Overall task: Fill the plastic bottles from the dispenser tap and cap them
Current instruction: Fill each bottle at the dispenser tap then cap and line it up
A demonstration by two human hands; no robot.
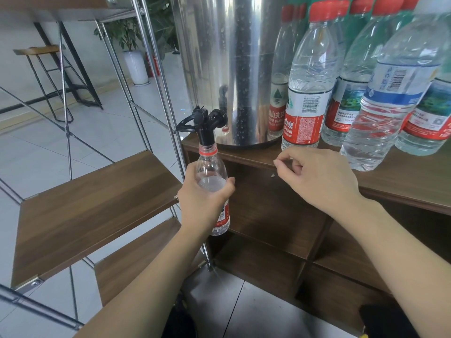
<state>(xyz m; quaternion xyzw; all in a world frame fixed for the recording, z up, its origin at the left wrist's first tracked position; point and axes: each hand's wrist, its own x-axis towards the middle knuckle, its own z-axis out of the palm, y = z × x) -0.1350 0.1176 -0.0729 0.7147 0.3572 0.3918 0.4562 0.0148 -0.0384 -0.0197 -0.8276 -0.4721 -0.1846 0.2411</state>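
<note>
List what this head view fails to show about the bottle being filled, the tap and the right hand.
- Bottle at the tap: the left hand wraps its middle, so part of its label is hidden.
- Flow from the tap: the spout sits in the bottle neck, so running water cannot be told.
- Right hand: fingertips curl inward; whether they pinch a cap is hidden.
- Dispenser: its top is cut off by the upper edge.

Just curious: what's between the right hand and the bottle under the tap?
Head view: nothing stands between the right hand and the bottle; only the cabinet's dark wooden front lies behind.
</note>
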